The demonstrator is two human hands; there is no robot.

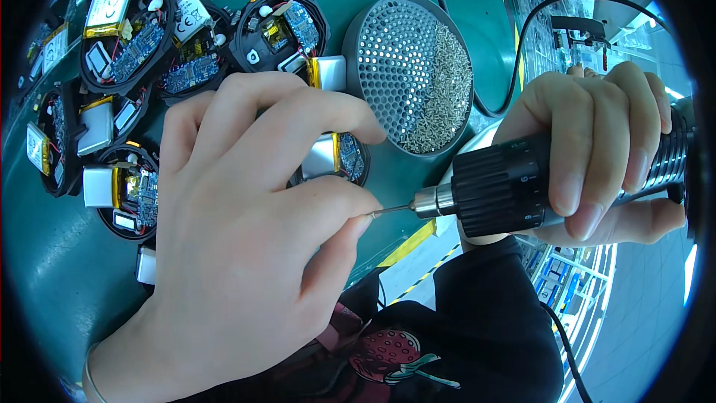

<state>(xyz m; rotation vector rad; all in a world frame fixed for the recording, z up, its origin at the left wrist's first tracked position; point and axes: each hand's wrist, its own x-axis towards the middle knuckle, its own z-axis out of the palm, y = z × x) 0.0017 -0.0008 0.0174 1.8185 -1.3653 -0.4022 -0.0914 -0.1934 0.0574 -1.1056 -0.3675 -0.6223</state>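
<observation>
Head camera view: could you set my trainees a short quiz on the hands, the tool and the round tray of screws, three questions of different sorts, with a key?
1. Open question: what does the right hand hold?

2. True or false: the small screws lie heaped toward the right side of the round grey tray.

3. Multiple choice: where do the left hand's thumb and finger pinch together?
a) at the tray's rim
b) at the tip of the thin metal bit
c) in the heap of screws

Key:
1. A black power screwdriver.
2. True.
3. b.
</observation>
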